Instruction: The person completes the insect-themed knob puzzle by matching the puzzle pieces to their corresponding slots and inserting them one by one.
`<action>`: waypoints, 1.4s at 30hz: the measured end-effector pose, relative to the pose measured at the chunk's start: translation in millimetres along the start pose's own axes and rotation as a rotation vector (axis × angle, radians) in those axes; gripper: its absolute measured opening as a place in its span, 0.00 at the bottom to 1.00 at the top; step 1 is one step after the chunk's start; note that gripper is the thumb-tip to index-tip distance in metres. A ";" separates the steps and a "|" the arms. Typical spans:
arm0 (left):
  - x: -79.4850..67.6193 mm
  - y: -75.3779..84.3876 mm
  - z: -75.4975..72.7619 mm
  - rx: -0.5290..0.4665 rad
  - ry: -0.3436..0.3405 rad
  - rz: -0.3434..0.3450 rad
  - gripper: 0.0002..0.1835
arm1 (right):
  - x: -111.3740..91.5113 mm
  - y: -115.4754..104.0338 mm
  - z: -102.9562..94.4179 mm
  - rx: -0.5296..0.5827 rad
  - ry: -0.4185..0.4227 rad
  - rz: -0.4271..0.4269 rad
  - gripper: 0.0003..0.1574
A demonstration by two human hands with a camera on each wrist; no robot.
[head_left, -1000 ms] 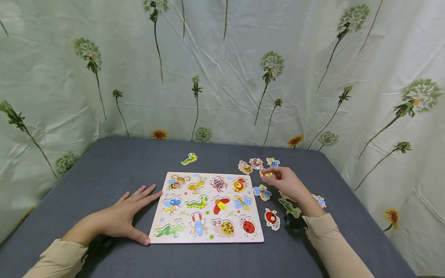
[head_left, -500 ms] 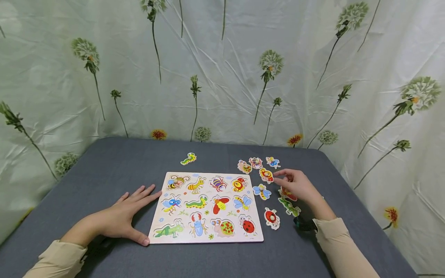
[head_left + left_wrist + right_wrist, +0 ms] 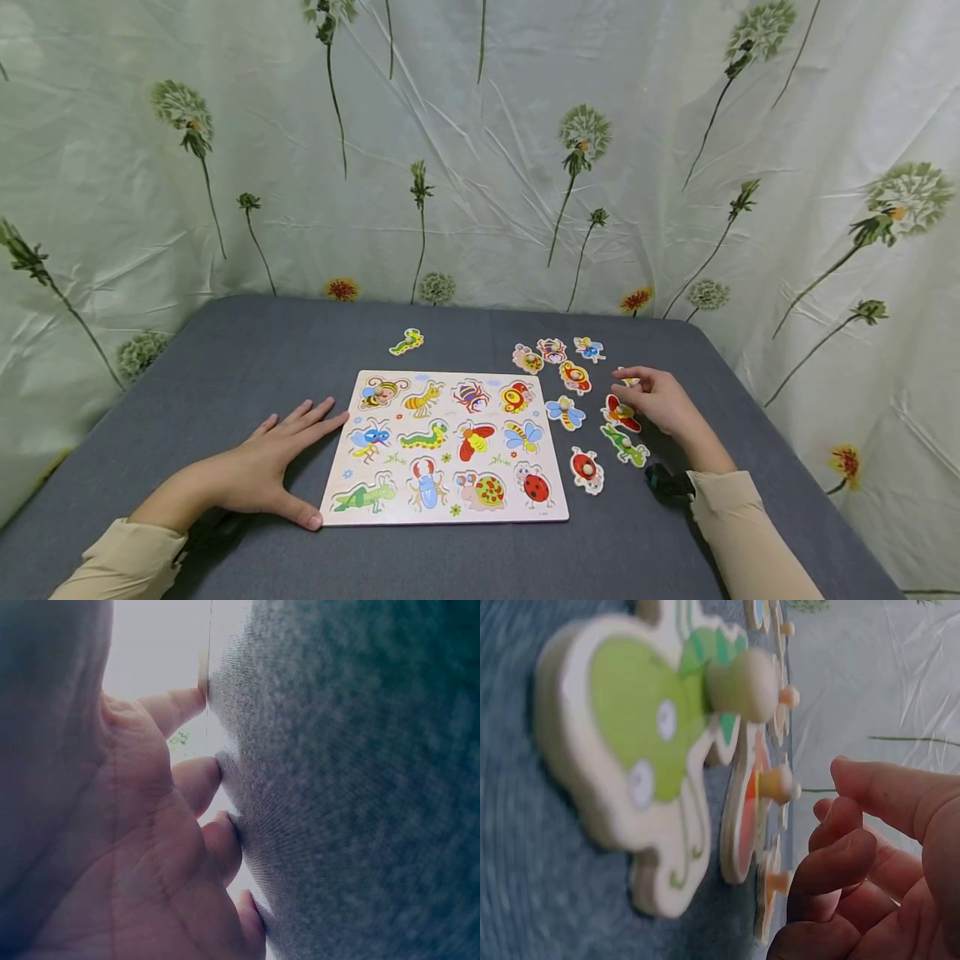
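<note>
A wooden peg puzzle board (image 3: pixel 442 450) with insect pictures lies on the dark cloth. My left hand (image 3: pixel 270 462) rests spread at its left side, thumb at the lower left corner and a finger at the edge; the left wrist view has these fingers (image 3: pixel 196 784) against the cloth. My right hand (image 3: pixel 660 404) hovers right of the board, fingers loosely bent, thumb and forefinger apart with nothing between them. Partly hidden behind its fingertips is a small yellow piece (image 3: pixel 632 383). Just below lie a red-winged piece (image 3: pixel 622 414) and a green grasshopper piece (image 3: pixel 624 446), large in the right wrist view.
Along the board's right lie a ladybug piece (image 3: pixel 587 471), a dragonfly piece (image 3: pixel 566 413) and a red-and-yellow piece (image 3: pixel 574 377). Behind are snail (image 3: pixel 528 359), spider (image 3: pixel 552 351) and blue insect (image 3: pixel 588 349) pieces. A caterpillar piece (image 3: pixel 407 342) lies beyond the board. A flowered curtain (image 3: pixel 480 167) hangs behind.
My right hand has let go of the red-and-yellow piece and moved right, uncovering the red-winged and grasshopper pieces. My left hand has stayed still at the board.
</note>
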State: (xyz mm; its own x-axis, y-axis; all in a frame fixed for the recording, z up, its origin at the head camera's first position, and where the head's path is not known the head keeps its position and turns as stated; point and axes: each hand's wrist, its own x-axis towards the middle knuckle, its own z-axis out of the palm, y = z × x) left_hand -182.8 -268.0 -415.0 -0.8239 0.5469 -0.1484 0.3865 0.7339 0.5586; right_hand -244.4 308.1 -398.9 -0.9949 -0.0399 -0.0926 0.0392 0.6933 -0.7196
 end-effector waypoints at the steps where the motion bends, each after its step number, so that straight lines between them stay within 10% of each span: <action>1: -0.1 0.1 -0.1 0.000 0.000 0.001 0.71 | 0.5 1.6 -0.4 0.005 0.000 0.007 0.29; 16: -0.4 -1.0 0.9 0.001 0.007 0.011 0.71 | 11.0 22.9 -13.9 0.080 -0.003 0.190 0.32; 42: -0.1 -2.0 0.1 0.004 0.002 0.012 0.71 | 18.5 28.7 -16.6 -0.082 0.025 0.123 0.24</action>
State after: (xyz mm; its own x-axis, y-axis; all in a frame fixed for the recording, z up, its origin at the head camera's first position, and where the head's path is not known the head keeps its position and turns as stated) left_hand -183.5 -269.4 -416.2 -0.8203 0.5545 -0.1403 0.3975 0.7291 0.5572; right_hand -263.3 339.2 -409.9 -0.9851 0.0664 -0.1588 0.1544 0.7481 -0.6454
